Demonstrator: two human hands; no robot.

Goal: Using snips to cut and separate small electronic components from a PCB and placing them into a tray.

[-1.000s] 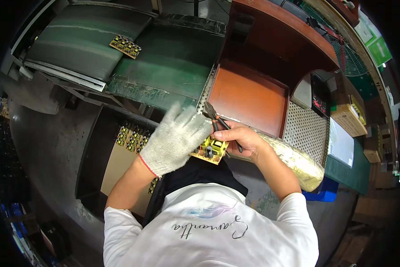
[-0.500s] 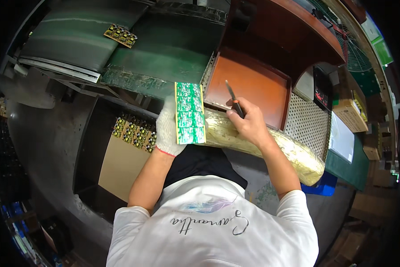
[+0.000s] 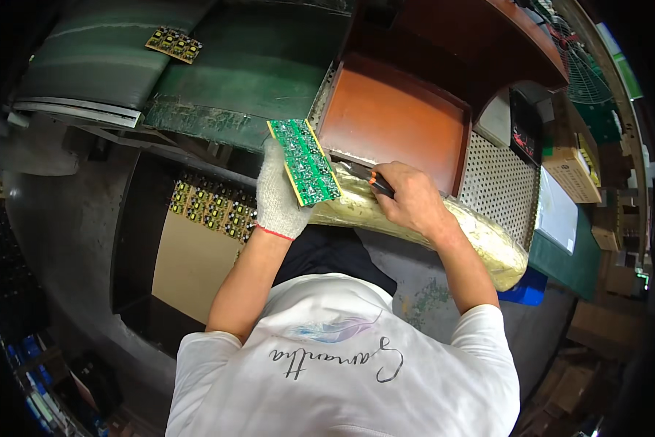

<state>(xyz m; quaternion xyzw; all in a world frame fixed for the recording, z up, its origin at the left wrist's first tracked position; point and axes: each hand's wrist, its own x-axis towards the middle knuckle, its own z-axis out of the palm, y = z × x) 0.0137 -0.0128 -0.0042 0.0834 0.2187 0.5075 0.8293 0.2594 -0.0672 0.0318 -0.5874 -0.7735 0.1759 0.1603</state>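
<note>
My left hand (image 3: 278, 197), in a white knit glove with a red cuff, grips a green circuit board panel (image 3: 304, 162) by its left side and from underneath. The panel is tilted, its soldered face with yellow edge strips turned up. To its right, my bare right hand (image 3: 413, 195) is closed round a slim hand tool (image 3: 380, 183) with a black-and-orange handle. The tool's thin metal tip points left toward the panel, and appears slightly apart from it; its exact kind cannot be made out.
Under my hands runs a padded roll (image 3: 487, 255) wrapped in yellowish film. Beyond lies an orange-brown tray (image 3: 393, 109). Another board panel (image 3: 174, 44) rests on the green conveyor (image 3: 240, 65). At left, a black bin (image 3: 134, 240) holds boards (image 3: 209, 209) and cardboard (image 3: 196, 258).
The panel has tilted, its top swinging left. My right hand has turned the tool from pointing up and away to pointing left, bringing its tip nearer the panel. The whole view has shifted slightly.
</note>
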